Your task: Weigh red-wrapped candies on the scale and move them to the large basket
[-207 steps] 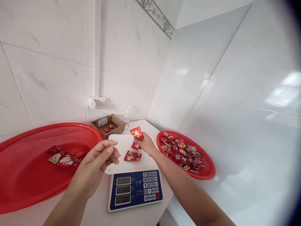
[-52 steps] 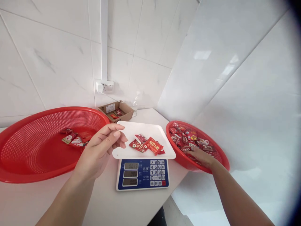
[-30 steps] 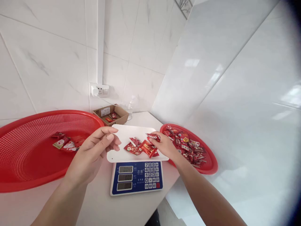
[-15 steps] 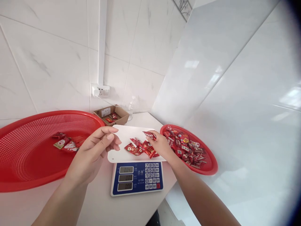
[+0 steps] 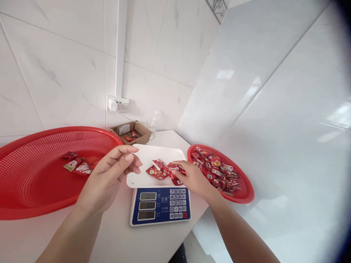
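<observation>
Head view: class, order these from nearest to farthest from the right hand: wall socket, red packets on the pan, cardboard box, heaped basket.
1. Red packets on the pan: touching the right hand.
2. Heaped basket: just to the hand's right.
3. Cardboard box: beyond the pan, to the left.
4. Wall socket: on the wall, above and behind the box.

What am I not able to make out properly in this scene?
All in the head view:
How many red packets lie under the right hand: the hand covers part of the pile.
Far left of the larger red basket: cut off by the picture's left edge.
Lower layers of the heap: hidden by its top layer.
Exact digits on the scale displays: too faint.
</observation>
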Demonstrator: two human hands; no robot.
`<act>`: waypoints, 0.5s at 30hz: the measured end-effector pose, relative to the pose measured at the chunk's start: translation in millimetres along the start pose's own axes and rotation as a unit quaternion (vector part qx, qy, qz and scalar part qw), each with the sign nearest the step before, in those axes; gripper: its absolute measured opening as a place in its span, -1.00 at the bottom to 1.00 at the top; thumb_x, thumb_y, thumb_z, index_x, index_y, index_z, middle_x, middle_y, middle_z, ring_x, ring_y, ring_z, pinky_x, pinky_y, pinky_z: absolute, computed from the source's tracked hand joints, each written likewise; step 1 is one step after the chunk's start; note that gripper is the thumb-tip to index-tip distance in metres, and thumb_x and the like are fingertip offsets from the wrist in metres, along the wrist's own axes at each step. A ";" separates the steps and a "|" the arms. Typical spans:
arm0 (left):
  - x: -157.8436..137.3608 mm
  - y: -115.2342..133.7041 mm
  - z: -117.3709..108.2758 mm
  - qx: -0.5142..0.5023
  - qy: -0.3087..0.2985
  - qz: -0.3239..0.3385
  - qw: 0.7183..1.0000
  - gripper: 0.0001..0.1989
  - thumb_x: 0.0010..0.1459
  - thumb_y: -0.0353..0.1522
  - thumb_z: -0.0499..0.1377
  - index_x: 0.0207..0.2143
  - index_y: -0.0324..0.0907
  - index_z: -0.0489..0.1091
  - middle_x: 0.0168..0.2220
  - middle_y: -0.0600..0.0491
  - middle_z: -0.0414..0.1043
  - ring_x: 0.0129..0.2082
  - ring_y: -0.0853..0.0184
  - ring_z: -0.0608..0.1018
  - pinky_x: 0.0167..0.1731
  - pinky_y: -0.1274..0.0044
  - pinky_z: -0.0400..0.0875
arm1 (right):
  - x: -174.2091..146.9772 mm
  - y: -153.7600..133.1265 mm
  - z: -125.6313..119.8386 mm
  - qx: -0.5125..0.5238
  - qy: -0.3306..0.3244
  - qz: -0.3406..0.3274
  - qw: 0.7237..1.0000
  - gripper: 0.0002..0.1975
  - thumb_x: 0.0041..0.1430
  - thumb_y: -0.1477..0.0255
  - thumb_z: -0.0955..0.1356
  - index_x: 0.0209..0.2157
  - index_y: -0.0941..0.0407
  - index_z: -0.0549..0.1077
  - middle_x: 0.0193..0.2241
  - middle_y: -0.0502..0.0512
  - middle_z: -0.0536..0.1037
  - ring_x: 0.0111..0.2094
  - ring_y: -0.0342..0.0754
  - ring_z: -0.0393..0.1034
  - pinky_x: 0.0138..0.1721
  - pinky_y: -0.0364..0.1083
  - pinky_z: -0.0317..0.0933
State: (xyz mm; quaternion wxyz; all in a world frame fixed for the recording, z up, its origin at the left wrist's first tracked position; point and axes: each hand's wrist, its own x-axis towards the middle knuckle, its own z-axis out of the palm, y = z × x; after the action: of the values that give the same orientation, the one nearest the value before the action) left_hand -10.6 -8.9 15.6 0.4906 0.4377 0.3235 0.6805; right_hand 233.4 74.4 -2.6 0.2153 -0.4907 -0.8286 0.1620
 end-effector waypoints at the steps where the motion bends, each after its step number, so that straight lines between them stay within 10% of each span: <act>1: 0.1 -0.2 -0.3 0.001 0.001 0.000 1.000 -0.75 0.01 -0.17 0.35 -0.28 -0.06 0.50 -0.46 0.11 0.49 -0.45 0.42 0.48 -0.41 0.64 0.38 | -5.8 -2.0 -1.4 -0.010 -0.014 0.012 1.000 -0.76 0.22 0.31 0.28 -0.09 0.02 0.43 -0.22 0.04 0.58 -0.19 -0.02 0.48 -0.14 -0.03 0.28; 15: -0.5 -1.5 1.4 0.015 0.011 -0.010 1.000 -0.75 0.01 -0.17 0.35 -0.27 -0.07 0.51 -0.44 0.11 0.49 -0.44 0.41 0.49 -0.40 0.62 0.38 | -30.0 5.3 35.7 -0.158 -0.007 -0.032 0.987 -0.75 0.27 0.42 0.25 -0.12 -0.02 0.53 -0.16 0.09 0.48 -0.22 -0.03 0.44 -0.30 -0.09 0.30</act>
State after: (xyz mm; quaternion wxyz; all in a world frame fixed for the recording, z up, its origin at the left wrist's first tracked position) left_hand -8.7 -8.9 14.7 0.4873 0.4343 0.3437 0.6751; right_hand 231.8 48.3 -41.6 0.1347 -0.4903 -0.8607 0.0255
